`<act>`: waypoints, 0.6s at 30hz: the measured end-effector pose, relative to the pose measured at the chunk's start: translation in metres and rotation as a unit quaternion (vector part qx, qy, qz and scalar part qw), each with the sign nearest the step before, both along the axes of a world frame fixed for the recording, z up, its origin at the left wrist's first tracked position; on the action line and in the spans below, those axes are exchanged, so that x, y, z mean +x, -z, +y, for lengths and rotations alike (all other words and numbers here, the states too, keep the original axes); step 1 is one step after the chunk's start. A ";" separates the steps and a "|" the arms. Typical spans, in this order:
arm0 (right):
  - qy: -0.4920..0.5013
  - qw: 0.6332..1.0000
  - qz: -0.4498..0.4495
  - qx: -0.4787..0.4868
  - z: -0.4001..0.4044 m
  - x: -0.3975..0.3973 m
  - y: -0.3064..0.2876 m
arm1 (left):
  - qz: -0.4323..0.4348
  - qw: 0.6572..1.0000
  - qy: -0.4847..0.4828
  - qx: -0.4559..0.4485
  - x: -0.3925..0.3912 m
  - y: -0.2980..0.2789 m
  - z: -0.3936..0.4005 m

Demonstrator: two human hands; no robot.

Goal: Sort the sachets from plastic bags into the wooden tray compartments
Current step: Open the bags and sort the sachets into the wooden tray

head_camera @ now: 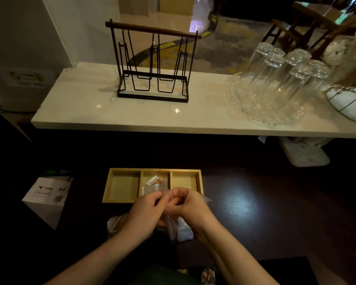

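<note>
A wooden tray [108, 186] with three compartments lies on the dark table in front of me. Several sachets [153, 181] lie in its middle compartment; the left and right compartments look bare. My left hand [145, 212] and my right hand [188, 206] meet just in front of the tray, both pinching a clear plastic bag [174, 225] that hangs down between them. Another crumpled bag [114, 223] lies under my left wrist.
A white A4 paper box [47, 196] stands left of the tray. On the pale counter behind are a black wire rack [152, 64], upturned glasses [275, 79] on a glass dish, and a white wire-patterned bowl [349, 103]. More sachets [208, 275] lie by my lap.
</note>
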State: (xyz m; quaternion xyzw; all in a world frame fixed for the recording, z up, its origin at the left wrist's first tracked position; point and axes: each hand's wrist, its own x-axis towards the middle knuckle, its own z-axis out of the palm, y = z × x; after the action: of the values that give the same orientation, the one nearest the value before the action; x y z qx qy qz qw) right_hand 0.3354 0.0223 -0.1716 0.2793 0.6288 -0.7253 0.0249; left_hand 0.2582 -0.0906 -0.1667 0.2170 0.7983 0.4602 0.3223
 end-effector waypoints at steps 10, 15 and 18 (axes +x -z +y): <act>0.045 0.999 0.010 0.003 0.002 0.000 -0.004 | 0.056 0.993 0.085 -0.050 -0.011 -0.009 0.000; 0.062 0.988 0.020 -0.141 0.010 0.000 -0.004 | 0.006 0.997 0.078 0.027 -0.014 -0.010 0.002; 0.149 0.986 0.002 -0.069 0.020 -0.004 -0.005 | 0.022 0.996 0.063 0.053 -0.016 -0.012 -0.002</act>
State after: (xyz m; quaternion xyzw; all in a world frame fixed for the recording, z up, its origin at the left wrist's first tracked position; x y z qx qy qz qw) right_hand 0.3313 0.0425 -0.1668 0.3661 0.5289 -0.7628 -0.0659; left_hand 0.2422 -0.0931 -0.1550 0.2934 0.7646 0.4757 0.3208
